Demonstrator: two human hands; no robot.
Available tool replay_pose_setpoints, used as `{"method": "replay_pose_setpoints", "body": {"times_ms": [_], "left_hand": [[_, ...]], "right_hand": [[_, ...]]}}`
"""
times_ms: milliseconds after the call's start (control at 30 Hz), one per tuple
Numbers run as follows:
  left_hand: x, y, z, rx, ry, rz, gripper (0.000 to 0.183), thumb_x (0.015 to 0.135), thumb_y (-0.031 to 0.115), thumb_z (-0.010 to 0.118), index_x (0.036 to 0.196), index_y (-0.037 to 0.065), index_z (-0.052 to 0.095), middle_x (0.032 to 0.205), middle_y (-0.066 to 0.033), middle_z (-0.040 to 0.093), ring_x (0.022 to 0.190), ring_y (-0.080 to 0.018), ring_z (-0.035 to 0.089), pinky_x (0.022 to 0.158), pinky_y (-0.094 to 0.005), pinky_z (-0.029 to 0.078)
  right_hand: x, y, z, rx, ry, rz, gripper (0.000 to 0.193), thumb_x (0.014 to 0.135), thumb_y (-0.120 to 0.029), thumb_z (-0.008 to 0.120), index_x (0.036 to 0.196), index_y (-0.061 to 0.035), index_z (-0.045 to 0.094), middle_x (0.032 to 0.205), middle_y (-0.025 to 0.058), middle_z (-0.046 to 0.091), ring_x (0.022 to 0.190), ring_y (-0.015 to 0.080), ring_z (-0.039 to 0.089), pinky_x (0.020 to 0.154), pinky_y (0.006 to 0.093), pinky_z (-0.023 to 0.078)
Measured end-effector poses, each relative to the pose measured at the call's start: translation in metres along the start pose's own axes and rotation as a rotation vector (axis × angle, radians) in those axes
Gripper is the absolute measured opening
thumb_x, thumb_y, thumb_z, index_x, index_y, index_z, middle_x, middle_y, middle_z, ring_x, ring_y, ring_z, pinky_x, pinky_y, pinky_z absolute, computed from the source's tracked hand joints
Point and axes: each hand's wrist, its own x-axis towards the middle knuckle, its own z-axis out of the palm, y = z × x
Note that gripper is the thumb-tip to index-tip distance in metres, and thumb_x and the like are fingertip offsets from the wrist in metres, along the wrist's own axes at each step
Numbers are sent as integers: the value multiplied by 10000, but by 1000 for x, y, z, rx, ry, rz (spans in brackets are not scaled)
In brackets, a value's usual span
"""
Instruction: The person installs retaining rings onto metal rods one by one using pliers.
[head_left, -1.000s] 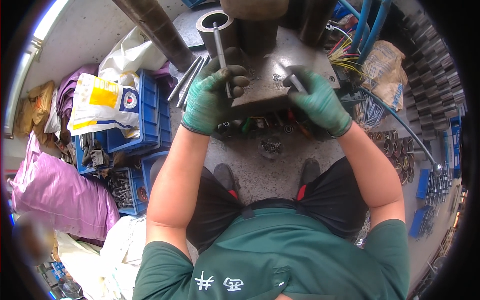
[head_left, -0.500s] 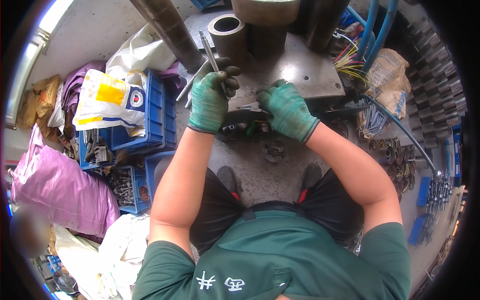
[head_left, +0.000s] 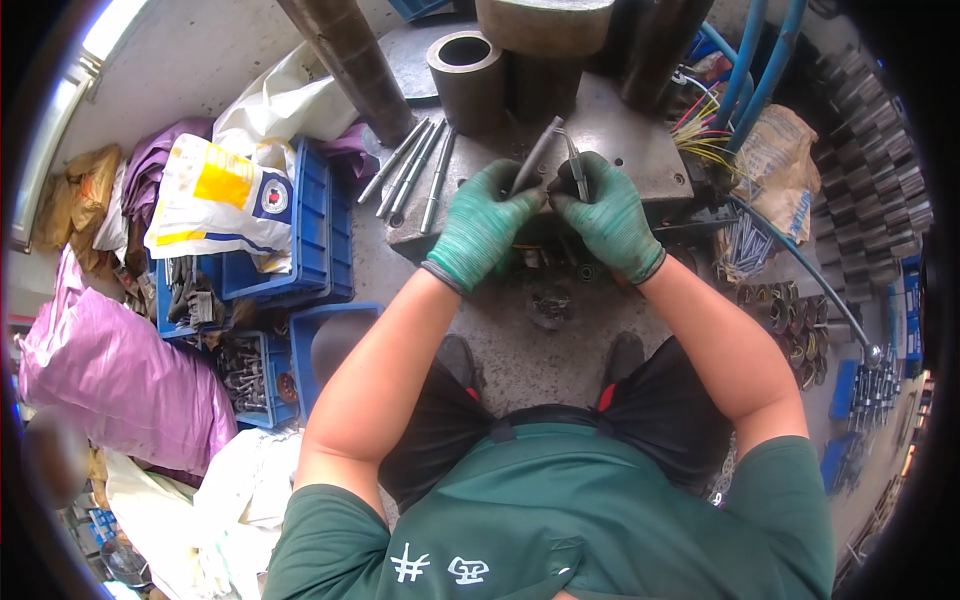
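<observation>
Both my hands wear green knitted gloves with dark fingertips and meet over the front of a metal machine table (head_left: 625, 130). In my left hand (head_left: 485, 215) is a grey metal rod (head_left: 537, 157), tilted up to the right. My right hand (head_left: 612, 212) pinches a thinner metal pin (head_left: 574, 162), its tip close to the rod's upper end. Whether the two parts touch, I cannot tell; their lower ends are hidden by the gloves. Left of my left hand, several similar metal rods (head_left: 437, 182) lie side by side on the table.
A thick steel ring (head_left: 465, 85) stands behind the rods, beside a heavy press column (head_left: 350, 60). Blue crates (head_left: 325, 235) and a purple sack (head_left: 125, 370) are on the left. At right are blue hoses (head_left: 742, 75) and a torn paper bag (head_left: 775, 170) near loose bolts (head_left: 742, 245).
My left hand has moved right, from the rods at the table's left edge to beside my right hand. The rods there now lie uncovered. My right hand has shifted slightly right and lifted its pin upright.
</observation>
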Motion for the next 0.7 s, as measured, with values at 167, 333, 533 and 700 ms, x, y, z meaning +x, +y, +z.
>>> {"method": "replay_pose_setpoints", "body": {"times_ms": [167,333,533,700], "left_hand": [[4,-8,10,17,-12,6,397,1015,185,698,1334,-41,632,1112,-113,733,949,-154,684,783,-301,578],[3,3,8,-141,-7,-96,308,1042,207,634,1247,-22,628,1010,-93,719,756,-127,657,620,-269,547],[3,10,-13,-382,25,-316,225,1044,233,565,1142,36,615,856,-75,681,575,-121,563,510,-263,487],[7,9,-13,-476,109,-360,148,1025,215,575,1096,92,616,753,-29,610,542,-121,497,473,-267,417]], "right_hand": [[-1,-9,-1,211,-35,125,280,905,-44,725,1160,30,635,1032,76,713,936,147,676,860,320,575],[-4,-25,-13,423,-16,292,506,893,-23,713,1368,40,551,1123,75,690,976,140,654,882,306,568],[-10,-38,-25,-15,-185,41,815,793,-32,694,1570,6,451,1241,136,664,1022,227,653,918,346,549],[-14,-32,-30,-796,-92,-455,718,696,64,647,1402,-63,637,1223,187,659,1078,397,631,951,449,549]]}}
